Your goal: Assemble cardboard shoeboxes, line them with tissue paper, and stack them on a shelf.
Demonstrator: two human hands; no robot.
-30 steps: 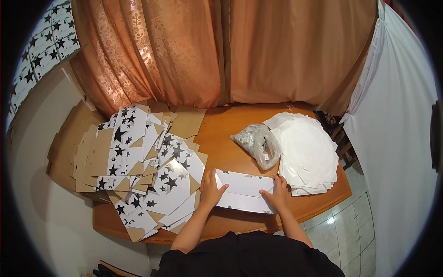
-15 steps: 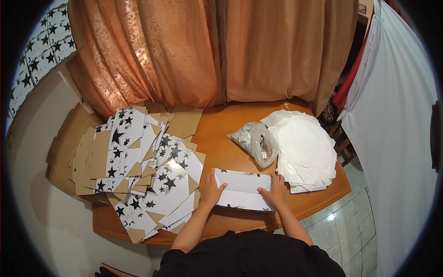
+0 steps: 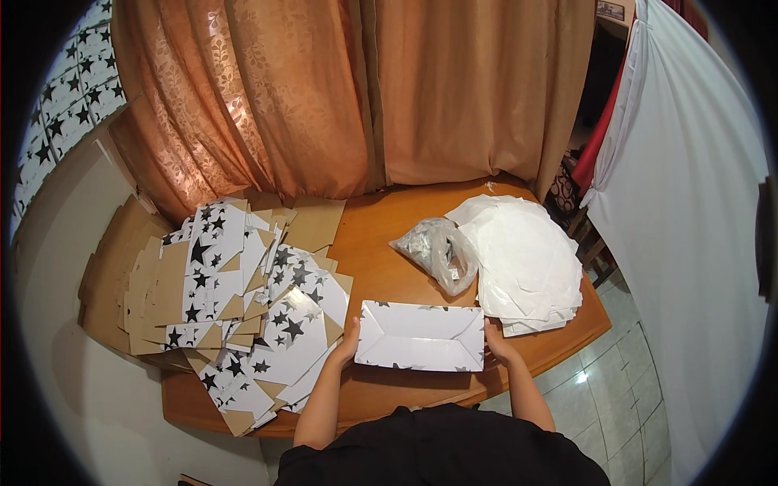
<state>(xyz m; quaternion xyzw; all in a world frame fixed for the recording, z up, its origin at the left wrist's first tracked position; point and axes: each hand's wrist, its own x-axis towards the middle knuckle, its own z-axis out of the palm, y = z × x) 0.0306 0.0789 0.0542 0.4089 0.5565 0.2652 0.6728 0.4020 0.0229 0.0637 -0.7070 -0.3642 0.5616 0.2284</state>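
A white paper bag (image 3: 420, 337) printed with black stars lies between my hands, its rectangular folded base facing up with slanting creases at the corners. My left hand (image 3: 349, 340) grips its left side, thumb pointing up along the edge. At the opposite end my right hand (image 3: 496, 343) holds the right side, most of its fingers hidden behind the paper. Just beyond the bag sits a crumpled clear plastic bag (image 3: 442, 253) with small greyish things inside that I cannot make out.
Overlapping star-printed and brown card pieces (image 3: 293, 316) cover the left of the wooden table (image 3: 366, 243). A thick stack of white sheets (image 3: 531, 263) lies at the right. Brown curtains (image 3: 478, 97) hang behind, and a white cloth (image 3: 673, 211) hangs on the right.
The bag's end showed an open hollow with both thumbs inside; now its flaps lie folded flat and my hands have moved out to its two sides. The view has shifted slightly.
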